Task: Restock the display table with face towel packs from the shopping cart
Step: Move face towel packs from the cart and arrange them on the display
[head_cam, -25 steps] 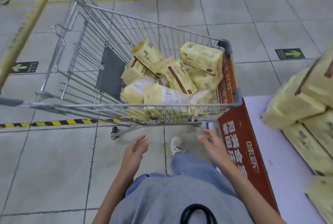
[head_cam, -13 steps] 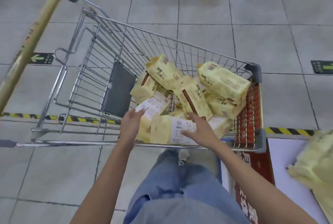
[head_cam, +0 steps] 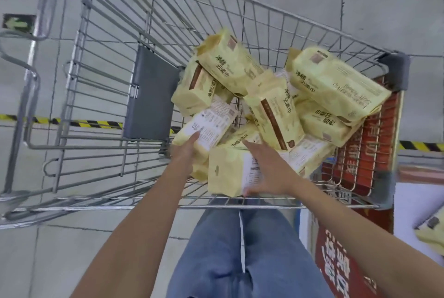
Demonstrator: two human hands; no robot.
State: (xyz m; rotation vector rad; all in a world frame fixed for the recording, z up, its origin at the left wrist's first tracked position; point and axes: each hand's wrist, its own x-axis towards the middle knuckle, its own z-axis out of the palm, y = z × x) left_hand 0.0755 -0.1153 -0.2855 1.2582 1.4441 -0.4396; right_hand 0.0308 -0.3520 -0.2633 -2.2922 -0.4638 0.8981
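Note:
Several pale yellow face towel packs lie heaped in the right half of a wire shopping cart. My left hand reaches over the near rim, its fingers lying on a pack with a white printed label. Across the nearest pack lies my right hand, fingers over its top and thumb hooked at its near edge. At the right edge is the white top of the display table, with the corner of one pack on it.
A grey seat flap stands in the cart's left half. A red panel lines the cart's right end. The table's red printed side is beside my right leg. Yellow-black floor tape runs under the cart.
Both hands moved from below the cart rim up and into the basket, onto the nearest packs. The view has leaned in over the cart, pushing the table's stacked packs out of frame.

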